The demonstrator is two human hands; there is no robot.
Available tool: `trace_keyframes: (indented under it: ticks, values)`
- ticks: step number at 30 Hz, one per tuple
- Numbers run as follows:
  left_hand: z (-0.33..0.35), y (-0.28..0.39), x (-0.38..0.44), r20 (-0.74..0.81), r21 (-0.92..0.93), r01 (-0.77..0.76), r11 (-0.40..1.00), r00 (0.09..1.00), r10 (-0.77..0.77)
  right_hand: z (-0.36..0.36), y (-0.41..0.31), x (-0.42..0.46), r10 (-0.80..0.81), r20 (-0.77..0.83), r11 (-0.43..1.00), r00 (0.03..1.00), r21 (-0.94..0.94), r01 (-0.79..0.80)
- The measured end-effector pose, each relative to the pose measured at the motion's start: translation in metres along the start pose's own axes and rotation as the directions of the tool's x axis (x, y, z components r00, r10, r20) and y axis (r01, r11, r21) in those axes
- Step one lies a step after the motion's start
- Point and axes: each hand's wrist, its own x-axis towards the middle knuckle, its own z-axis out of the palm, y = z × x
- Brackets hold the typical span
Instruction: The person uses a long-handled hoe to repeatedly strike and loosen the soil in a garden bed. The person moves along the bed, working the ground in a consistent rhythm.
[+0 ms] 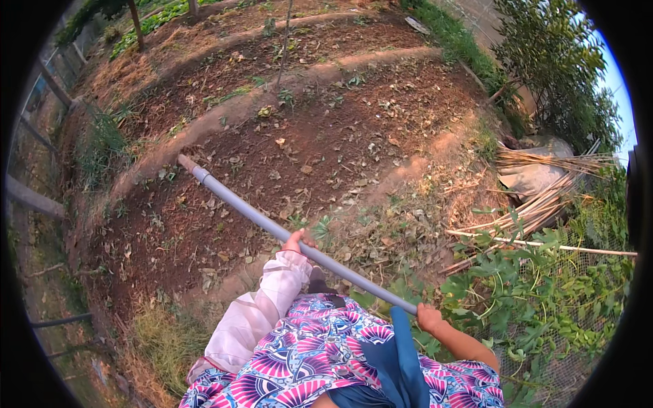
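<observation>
My left hand [295, 241], at the end of a sheer pink sleeve, is closed around the middle of a long grey pipe-like handle [245, 210]. My right hand [428, 317], bare-armed, grips the same handle near its lower right end. The handle slants up to the left across the picture. A collar joins it to a brownish end piece [187, 163], which touches the soil by a low earth ridge [219, 118]. What sits at that far tip is hard to make out. Dry leaves lie on the reddish-brown soil bed [316, 137] in front of me.
Cut canes [546, 204] are piled on the right beside a pale sack-like cloth [533, 178]. Leafy plants [535, 296] grow over wire netting at lower right. A thin stem [285, 46] stands upright in the ridge ahead. Dry grass [168, 331] lies at lower left.
</observation>
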Motion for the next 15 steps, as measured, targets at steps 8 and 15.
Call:
trace_keyframes:
  ticks: [8,15]
  values:
    - [0.035,0.108,-0.022,0.282,0.259,-0.608,0.751,0.791,0.543,-0.085,-0.209,0.127,-0.213,-0.318,0.776,0.924,0.519,0.358]
    - [0.045,0.179,-0.053,0.302,0.355,-0.763,0.539,0.64,0.707,-0.249,-0.201,0.154,-0.26,-0.773,0.473,0.579,0.421,0.774]
